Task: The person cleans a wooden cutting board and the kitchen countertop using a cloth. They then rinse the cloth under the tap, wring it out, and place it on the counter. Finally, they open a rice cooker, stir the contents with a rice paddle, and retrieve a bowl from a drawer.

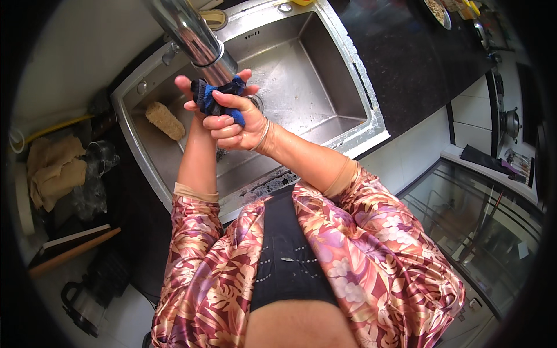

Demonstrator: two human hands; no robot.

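A dark cloth with blue stripes [209, 98] is bunched between my two hands, right under the end of the chrome faucet [187, 30]. My left hand [185, 87] lies beneath the cloth with its fingers spread around it; the cloth hides most of the palm. From the right, my right hand [246, 124] clenches the lower part of the cloth, thumb on top, a thin bangle at the wrist. Both hands are over the stainless steel sink [300, 82] and look wet. The faucet's mouth is against the cloth, so I cannot tell whether water runs.
A tan loofah-like scrubber [165, 121] rests in the sink's left side. The drain [256, 102] is partly behind my right hand. Dark countertop [404, 65] extends right, with a plate of grains [436, 12] at its far end. Brown crumpled cloth [56, 169] lies left, a kettle [85, 306] lower left.
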